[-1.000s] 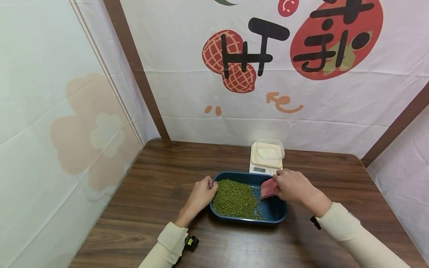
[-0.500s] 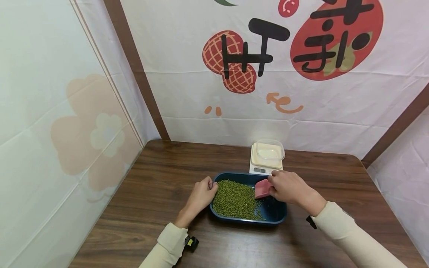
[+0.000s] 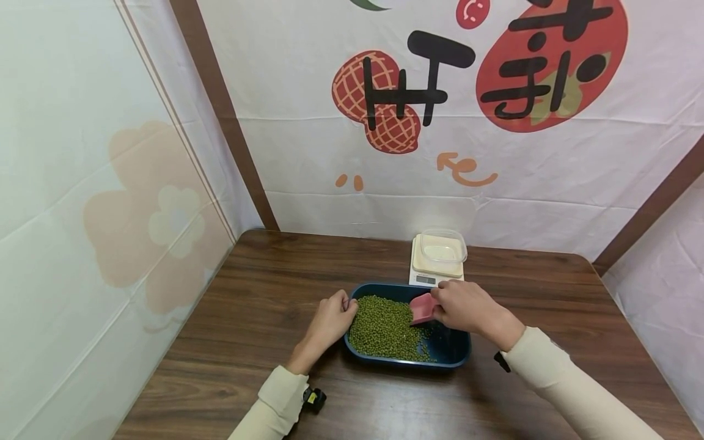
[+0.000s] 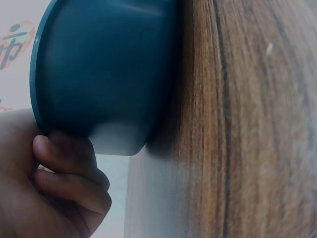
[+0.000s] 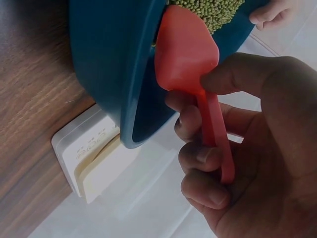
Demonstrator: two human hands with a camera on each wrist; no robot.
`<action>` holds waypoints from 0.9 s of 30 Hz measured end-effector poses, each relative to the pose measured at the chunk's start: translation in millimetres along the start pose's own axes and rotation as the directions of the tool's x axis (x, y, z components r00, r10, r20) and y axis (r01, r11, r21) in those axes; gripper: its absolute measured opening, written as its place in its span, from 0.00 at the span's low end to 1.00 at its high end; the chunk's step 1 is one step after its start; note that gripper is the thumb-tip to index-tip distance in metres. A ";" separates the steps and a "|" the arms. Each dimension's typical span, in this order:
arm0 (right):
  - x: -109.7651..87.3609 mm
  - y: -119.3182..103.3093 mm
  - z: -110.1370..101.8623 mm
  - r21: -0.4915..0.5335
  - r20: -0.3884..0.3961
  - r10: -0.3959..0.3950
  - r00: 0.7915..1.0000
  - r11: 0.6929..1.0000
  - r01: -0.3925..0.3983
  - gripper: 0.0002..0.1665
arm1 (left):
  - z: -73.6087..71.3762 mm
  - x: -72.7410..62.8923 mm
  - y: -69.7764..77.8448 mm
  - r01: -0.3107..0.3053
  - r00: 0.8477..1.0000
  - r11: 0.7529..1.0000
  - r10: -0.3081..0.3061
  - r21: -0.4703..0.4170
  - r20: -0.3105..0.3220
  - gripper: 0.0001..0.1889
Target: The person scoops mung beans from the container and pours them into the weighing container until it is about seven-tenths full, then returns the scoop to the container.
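A blue tub [image 3: 407, 363] on the table holds a heap of small green beans [image 3: 385, 330], piled toward its left side. My left hand [image 3: 332, 318] grips the tub's left rim; in the left wrist view its fingers [image 4: 74, 173] curl at the edge of the tub wall [image 4: 109, 64]. In my right hand [image 3: 467, 305] is a pink scoop [image 3: 422, 308], its bowl at the right edge of the beans. The right wrist view has the fingers curled round the scoop's handle [image 5: 215, 134], with the thumb by the neck.
Behind the tub stands a white kitchen scale [image 3: 426, 280] bearing a clear plastic container [image 3: 443, 249]. Brown wooden table [image 3: 264, 269] surface surrounds them. A printed cloth wall [image 3: 308, 214] rises along the table's back edge.
My right hand has moved left with the scoop, from the bare right part of the tub to the edge of the beans. The left hand has stayed at the rim.
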State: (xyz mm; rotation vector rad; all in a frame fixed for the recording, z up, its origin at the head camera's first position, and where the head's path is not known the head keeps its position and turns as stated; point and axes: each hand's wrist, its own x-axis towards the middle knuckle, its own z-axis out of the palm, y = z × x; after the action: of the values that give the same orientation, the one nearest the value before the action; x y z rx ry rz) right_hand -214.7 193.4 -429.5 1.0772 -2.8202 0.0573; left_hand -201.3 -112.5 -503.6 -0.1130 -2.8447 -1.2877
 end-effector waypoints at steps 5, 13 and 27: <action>4.3 -2.0 -1.2 0.004 0.018 0.003 1.000 1.000 -0.003 0.10 | 0.2 -0.1 0.3 0.003 1.000 1.000 -0.003 0.000 0.002 0.16; 11.6 -5.2 0.1 0.031 0.058 -0.009 0.998 0.999 0.007 0.11 | 0.7 0.0 0.0 0.001 1.000 1.000 -0.001 -0.004 0.001 0.17; 22.1 -7.9 2.1 0.025 0.045 -0.065 0.997 0.998 0.064 0.09 | 0.9 -0.3 -0.5 0.002 1.000 1.000 -0.002 -0.002 -0.007 0.17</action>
State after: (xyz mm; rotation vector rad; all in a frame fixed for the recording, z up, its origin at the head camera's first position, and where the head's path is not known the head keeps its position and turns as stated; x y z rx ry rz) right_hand -226.0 172.7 -428.8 1.1882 -2.8289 0.0603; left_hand -201.0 -112.2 -504.6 -0.1048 -2.8384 -1.2884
